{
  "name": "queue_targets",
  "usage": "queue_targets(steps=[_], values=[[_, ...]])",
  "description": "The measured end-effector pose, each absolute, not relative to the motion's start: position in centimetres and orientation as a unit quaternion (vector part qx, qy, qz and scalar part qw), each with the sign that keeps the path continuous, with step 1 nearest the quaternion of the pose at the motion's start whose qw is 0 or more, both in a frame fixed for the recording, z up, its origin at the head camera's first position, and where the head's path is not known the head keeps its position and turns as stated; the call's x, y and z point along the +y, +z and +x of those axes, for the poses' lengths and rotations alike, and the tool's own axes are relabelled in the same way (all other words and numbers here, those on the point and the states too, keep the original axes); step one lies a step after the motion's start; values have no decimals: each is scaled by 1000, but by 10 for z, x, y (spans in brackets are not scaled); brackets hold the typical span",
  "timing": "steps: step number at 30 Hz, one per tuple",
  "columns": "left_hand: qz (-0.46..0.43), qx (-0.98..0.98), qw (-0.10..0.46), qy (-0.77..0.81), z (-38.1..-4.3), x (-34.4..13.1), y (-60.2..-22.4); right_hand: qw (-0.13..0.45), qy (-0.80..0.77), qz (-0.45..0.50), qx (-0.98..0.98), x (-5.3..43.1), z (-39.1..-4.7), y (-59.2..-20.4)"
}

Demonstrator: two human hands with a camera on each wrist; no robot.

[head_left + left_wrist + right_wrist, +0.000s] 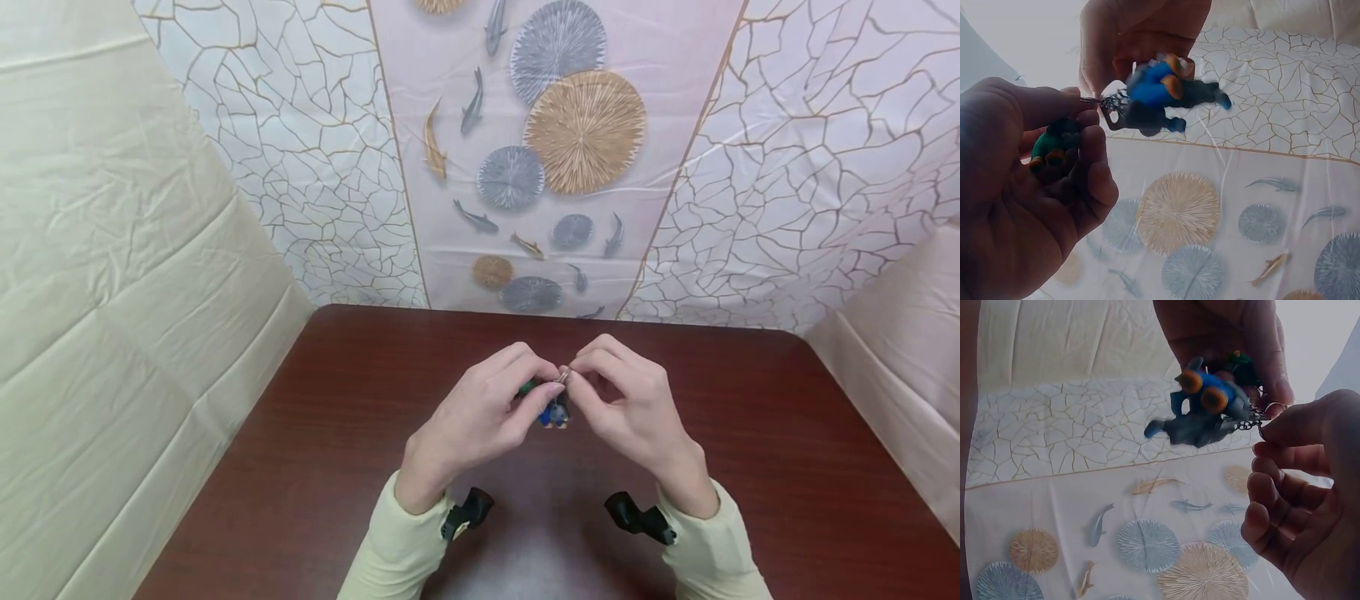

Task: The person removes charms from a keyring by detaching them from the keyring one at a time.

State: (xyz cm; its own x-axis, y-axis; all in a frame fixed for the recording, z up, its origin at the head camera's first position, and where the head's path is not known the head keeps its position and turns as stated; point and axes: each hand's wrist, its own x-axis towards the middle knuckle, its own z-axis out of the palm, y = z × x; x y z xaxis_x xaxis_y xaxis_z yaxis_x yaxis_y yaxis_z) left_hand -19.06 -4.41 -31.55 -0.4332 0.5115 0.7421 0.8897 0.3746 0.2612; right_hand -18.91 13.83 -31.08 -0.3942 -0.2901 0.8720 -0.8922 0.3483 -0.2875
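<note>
Some metal fittings [562,377] | pinched by left hand [483,408], right hand [633,404] | blue figure [1150,94] between hands | green figure [1054,142] inside left hand

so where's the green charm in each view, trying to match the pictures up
Head: green charm below and slightly right of centre, by the left hand.
Left wrist: green charm left of centre, within the left hand's curl.
Right wrist: green charm toward the upper right, partly hidden by the blue charm.
Shared landmark: the backdrop's large gold disc.
</note>
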Motion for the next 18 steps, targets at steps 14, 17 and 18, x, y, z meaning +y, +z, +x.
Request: queue_targets(steps=[14, 17, 18], values=[[-442, -787, 275, -332, -189, -45, -316, 419, 346, 429, -721, 143, -199, -320], [-441, -784, 275, -339, -189, -45, -316, 410, 361, 429, -720, 142, -195, -316], [-442, -783, 276, -340, -189, -45, -316, 406, 366, 426, -721, 141, -194, -315]])
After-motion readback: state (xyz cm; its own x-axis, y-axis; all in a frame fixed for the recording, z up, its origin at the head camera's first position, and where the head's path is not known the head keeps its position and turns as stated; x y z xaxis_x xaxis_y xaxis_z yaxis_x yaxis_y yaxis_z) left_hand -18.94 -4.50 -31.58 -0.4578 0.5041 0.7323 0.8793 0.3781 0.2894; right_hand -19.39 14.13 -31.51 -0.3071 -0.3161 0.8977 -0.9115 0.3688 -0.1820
